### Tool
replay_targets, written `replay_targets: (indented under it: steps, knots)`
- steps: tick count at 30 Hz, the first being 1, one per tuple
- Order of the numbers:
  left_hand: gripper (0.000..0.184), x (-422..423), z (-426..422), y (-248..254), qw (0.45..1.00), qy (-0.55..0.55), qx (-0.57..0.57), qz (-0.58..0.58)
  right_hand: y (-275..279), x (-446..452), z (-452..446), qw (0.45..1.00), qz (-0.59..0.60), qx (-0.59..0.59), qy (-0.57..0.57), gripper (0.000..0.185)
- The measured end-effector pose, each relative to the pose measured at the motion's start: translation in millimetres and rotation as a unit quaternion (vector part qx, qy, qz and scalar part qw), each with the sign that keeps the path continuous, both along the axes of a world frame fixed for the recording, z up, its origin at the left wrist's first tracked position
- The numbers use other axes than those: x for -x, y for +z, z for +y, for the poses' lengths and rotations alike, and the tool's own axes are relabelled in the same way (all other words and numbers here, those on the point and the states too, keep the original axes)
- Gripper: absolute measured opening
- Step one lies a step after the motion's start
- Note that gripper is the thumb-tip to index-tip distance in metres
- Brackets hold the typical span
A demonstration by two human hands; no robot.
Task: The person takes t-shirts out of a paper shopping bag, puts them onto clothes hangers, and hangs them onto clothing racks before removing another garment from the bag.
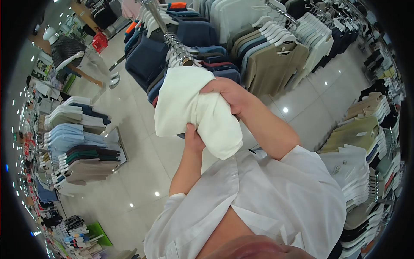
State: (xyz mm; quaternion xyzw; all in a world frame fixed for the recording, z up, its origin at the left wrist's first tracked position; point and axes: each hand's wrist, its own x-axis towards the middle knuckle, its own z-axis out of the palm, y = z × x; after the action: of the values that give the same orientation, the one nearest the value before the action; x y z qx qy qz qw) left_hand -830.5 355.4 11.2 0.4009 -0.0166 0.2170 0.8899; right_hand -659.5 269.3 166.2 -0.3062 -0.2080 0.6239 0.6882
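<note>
A bunched white cloth (181,99) is held up in front of my chest, folded over with one rounded end hanging down at the right. My left hand (195,137) grips its lower edge, with the thumb on top and the other fingers hidden beneath. At the upper right, my right hand (228,93) is closed on the same cloth, its fingers pressed into the fabric. Just beyond the cloth is the end of a metal rail (177,47) with hanger hooks on it.
Navy garments (146,58) hang on the rail ahead, with a brown shirt (274,67) to the right. Racks of light blue shirts (67,131) stand at the left, and olive shirts (351,134) at the right. A mannequin (67,49) stands at the upper left.
</note>
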Motion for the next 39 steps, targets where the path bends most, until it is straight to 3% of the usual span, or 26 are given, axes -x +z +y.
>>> replay_targets:
  steps: [2, 5, 11, 17, 20, 23, 26, 29, 30, 33, 35, 37, 39]
  knots:
    - [0.089, -4, -2, 5, 0.999, -0.033, 0.001, -0.034, 0, -6, -6, 1.0, 0.014, 0.004, -0.005, 0.044]
    - [0.084, -10, -18, 9, 0.989, -0.055, 0.136, -0.013, 19, -18, -28, 0.991, -0.101, 0.071, -0.053, 0.044]
    - [0.069, -35, -52, 16, 0.988, -0.076, 0.134, -0.01, 4, -62, -63, 0.965, -0.223, 0.099, -0.099, 0.043]
    - [0.065, -73, -91, 41, 0.979, -0.039, 0.19, 0.065, -4, -97, -104, 0.923, -0.335, 0.105, -0.157, 0.054]
    - [0.06, -92, -103, 40, 0.983, -0.011, 0.158, 0.089, -11, -116, -135, 0.863, -0.416, 0.163, -0.236, 0.064]
    - [0.056, -118, -119, 58, 0.988, 0.045, 0.051, 0.141, -11, -127, -171, 0.728, -0.556, 0.148, -0.372, 0.08]
    - [0.048, -159, -147, 87, 0.979, 0.149, 0.002, 0.141, 12, -126, -213, 0.694, -0.608, 0.145, -0.357, 0.084]
    - [0.049, -198, -167, 92, 0.938, 0.205, -0.142, 0.241, 3, -134, -237, 0.741, -0.571, 0.085, -0.345, 0.092]
    - [0.062, -208, -171, 94, 0.923, 0.177, -0.246, 0.238, -5, -137, -243, 0.744, -0.568, 0.058, -0.347, 0.095]
    - [0.082, -243, -200, 75, 0.963, 0.043, -0.25, -0.091, -25, -147, -262, 0.763, -0.53, -0.004, -0.369, 0.098]
    - [0.1, -265, -232, 115, 0.96, 0.0, -0.277, -0.029, -30, -155, -279, 0.785, -0.499, -0.011, -0.366, 0.095]
    - [0.108, -285, -241, 100, 0.925, -0.017, -0.368, -0.094, -41, -166, -300, 0.798, -0.498, -0.002, -0.339, 0.092]
    - [0.111, -291, -252, 104, 0.914, -0.066, -0.396, -0.061, -44, -172, -317, 0.838, -0.427, -0.03, -0.34, 0.087]
